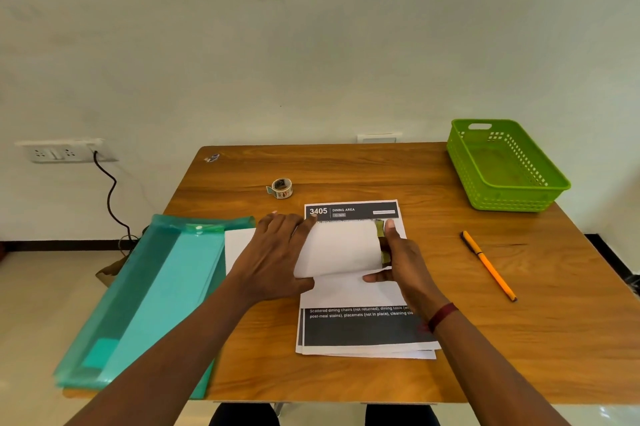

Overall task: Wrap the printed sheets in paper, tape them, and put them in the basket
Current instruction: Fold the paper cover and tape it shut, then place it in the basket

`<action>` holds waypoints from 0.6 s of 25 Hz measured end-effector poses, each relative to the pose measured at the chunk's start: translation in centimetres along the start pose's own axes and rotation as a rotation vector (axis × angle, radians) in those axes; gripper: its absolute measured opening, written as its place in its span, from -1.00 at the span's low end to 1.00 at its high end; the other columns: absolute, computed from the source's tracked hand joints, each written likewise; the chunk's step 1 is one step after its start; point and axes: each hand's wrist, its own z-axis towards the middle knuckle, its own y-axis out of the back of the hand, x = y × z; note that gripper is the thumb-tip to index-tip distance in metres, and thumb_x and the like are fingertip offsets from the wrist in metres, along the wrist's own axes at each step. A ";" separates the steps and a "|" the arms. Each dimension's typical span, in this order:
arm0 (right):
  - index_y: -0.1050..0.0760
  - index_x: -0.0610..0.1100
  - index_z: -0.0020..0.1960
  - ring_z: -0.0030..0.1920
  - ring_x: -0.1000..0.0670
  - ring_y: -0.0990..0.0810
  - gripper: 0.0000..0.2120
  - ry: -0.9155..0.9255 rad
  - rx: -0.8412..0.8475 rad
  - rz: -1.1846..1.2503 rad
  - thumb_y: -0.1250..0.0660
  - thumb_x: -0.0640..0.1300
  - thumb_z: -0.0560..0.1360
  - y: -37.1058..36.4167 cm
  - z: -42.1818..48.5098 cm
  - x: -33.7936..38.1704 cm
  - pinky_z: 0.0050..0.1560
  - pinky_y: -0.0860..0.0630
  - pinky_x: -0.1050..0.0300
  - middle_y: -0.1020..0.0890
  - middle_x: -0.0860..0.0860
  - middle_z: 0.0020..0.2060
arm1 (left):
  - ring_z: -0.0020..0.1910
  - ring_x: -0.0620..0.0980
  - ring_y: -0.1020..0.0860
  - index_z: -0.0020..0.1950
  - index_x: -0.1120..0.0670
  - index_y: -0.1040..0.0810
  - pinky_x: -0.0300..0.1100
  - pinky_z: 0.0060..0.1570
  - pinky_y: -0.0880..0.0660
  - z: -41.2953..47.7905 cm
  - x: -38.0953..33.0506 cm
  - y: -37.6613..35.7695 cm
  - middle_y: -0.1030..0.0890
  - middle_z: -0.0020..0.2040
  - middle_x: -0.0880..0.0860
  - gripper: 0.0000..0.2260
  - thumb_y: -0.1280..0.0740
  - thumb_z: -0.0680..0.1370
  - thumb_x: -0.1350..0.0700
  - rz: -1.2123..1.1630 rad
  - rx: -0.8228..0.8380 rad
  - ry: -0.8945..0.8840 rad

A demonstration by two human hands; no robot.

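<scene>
A small stack of printed sheets (363,332) with dark bands lies in the middle of the wooden table (450,339). A white sheet of paper (341,249) is folded across its middle, coming in from the left. My left hand (273,256) presses flat on the fold's left side. My right hand (398,252) pinches the fold's right edge, where a strip of brownish tape (380,229) shows. A roll of tape (281,188) stands behind the sheets. The green basket (540,179) sits empty at the far right corner.
A teal plastic folder (149,301) lies over the table's left edge. An orange pen (488,264) rests to the right of the sheets. A wall socket with a black cable (109,197) is at the left. A small scrap (212,158) lies at the far left corner.
</scene>
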 end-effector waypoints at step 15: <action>-0.43 0.05 0.38 0.31 -0.04 -0.38 -0.39 0.381 0.168 -1.342 -0.36 0.30 0.41 3.3 1.4 -3.7 0.23 -0.33 0.00 -0.52 0.05 0.26 | 0.37 0.07 -0.41 0.53 0.00 -0.17 0.13 0.49 -0.09 -1.5 6.1 0.7 -0.43 0.43 0.05 -0.14 -0.38 0.38 -0.36 -0.024 0.228 0.234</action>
